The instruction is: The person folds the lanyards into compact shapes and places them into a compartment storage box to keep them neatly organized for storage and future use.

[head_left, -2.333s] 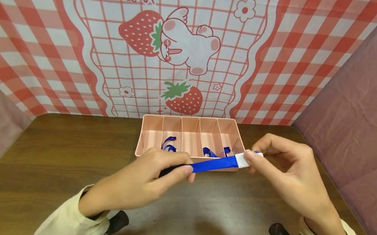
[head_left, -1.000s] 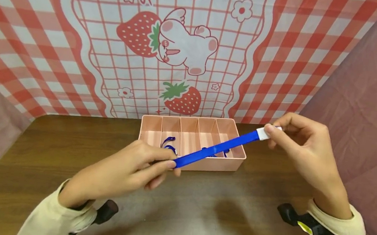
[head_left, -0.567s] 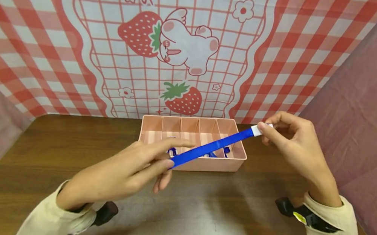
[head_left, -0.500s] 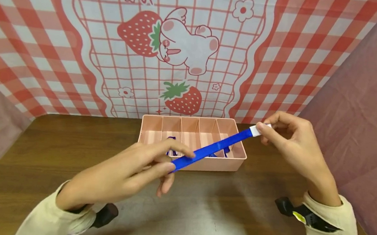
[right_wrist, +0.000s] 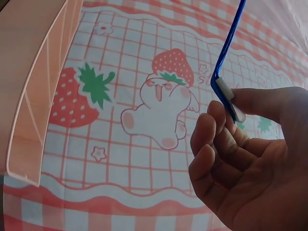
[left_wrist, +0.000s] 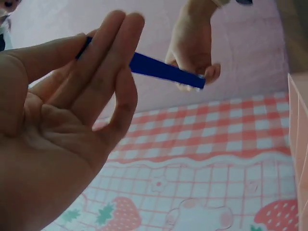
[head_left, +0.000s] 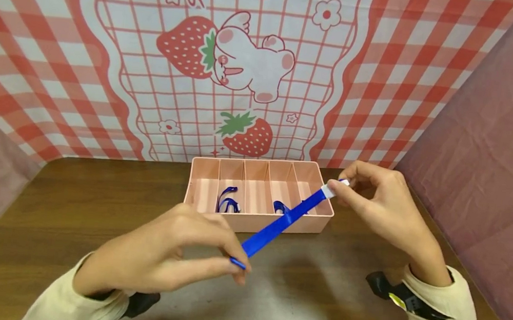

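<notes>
A flat blue ribbon (head_left: 275, 231) stretches slantwise between the two hands, above the front of a pink divided box (head_left: 287, 226). My left hand (head_left: 178, 250) pinches its lower end between thumb and fingers, and a short bit of blue pokes out at the thumb tip. With thumb and fingertips my right hand (head_left: 381, 208) pinches the upper end, where a white piece (head_left: 328, 191) lies against the ribbon. The right wrist view shows the ribbon (right_wrist: 228, 45) bending at that white piece (right_wrist: 224, 88). In the left wrist view the fingers partly hide the ribbon (left_wrist: 163, 70).
Loose blue ribbon (head_left: 229, 204) lies in the box's second compartment from the left, and more blue ribbon (head_left: 281, 206) lies further right. The box stands on a dark wooden table (head_left: 96, 186) against a strawberry-print cloth (head_left: 257, 103).
My left hand has come down toward the table's front, and its raised index finger has closed onto the ribbon. My right hand has moved left and slightly down, so the ribbon hangs more steeply.
</notes>
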